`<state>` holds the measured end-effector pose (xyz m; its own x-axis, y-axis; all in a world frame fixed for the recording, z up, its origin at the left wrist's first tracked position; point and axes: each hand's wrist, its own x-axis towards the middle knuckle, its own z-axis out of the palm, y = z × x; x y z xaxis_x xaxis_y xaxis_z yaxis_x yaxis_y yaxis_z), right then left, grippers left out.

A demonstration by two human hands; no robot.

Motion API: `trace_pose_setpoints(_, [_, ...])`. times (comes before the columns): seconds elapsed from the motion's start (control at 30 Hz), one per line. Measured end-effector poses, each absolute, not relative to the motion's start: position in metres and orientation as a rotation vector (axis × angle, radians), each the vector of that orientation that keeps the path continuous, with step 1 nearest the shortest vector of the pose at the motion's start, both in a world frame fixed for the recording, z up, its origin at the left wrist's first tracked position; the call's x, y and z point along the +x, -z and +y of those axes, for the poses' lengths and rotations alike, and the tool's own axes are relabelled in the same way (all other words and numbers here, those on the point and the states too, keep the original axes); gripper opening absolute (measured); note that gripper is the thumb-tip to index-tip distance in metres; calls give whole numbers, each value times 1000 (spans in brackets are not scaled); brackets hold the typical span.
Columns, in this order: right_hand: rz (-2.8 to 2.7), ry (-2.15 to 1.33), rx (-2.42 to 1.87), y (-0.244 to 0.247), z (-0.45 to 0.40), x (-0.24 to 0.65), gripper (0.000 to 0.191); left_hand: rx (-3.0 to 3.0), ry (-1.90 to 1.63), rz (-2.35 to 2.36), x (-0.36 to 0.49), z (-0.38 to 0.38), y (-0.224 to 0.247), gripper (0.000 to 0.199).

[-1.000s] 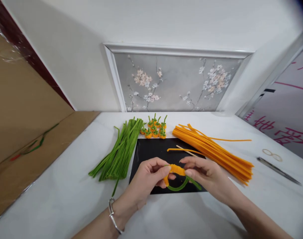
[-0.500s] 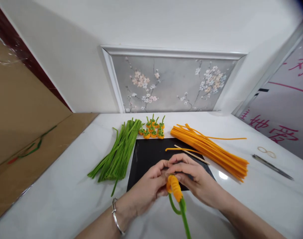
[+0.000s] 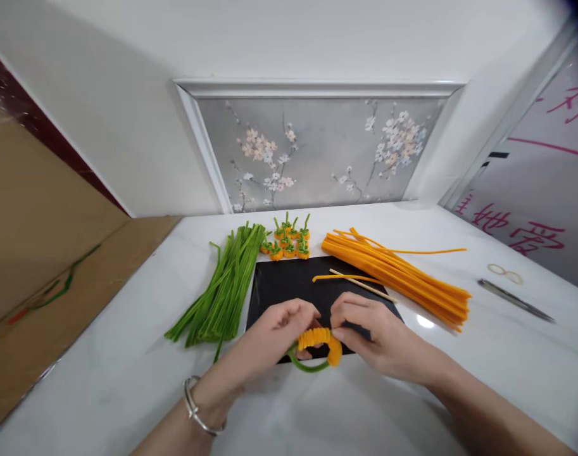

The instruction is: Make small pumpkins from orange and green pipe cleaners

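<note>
An orange coil of pipe cleaner curves on a green stem that loops below it, above the front of the black mat. My left hand, closed, grips the coil's left end where it meets the green stem. On the right side, my right hand pinches the coil with thumb and fingers. A loose orange stem and a thin wooden stick lie crossed on the mat just beyond my hands.
Green stems lie left of the mat, an orange bundle right of it. Small orange-and-green pieces stand behind. Tweezers and rubber bands lie far right; brown cardboard borders the left.
The coil has turned from pointing toward me to lying crosswise, and its green stem now loops beneath. My hands have moved apart a little. The view has shifted slightly.
</note>
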<state>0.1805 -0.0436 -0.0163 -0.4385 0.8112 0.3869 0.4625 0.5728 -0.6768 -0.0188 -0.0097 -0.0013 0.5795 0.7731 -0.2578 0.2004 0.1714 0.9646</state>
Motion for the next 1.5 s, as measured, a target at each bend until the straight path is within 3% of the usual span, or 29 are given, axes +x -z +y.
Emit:
trace_pose_setpoints(0.17, [-2088,-620,-1092,22,-41,180,17,1523,-459,917,-15,-9,8,13])
trace_pose_setpoints(0.33, [-2127,-502,-1121,28,-41,181,20,1430,-468,898,-12,-11,12,18])
trace_pose_setpoints(0.57, [-2344,-52,-1080,37,-40,177,16,1498,-498,814,-11,-15,20,27])
trace_pose_setpoints(0.83, [-2332,127,-1030,37,-43,174,19,1202,-474,762,-4,-15,24,45])
trace_pose_setpoints(1.17, [-2073,-13,-1408,36,-31,222,19,1098,-490,865,-11,-14,24,44])
trace_pose_setpoints(1.33, [-2187,-51,-1264,32,-33,216,28,1216,-527,902,-8,-15,22,32])
trace_pose_setpoints(1.5, [-2299,-125,-1105,31,-36,198,19,1269,-546,924,-6,-18,18,35])
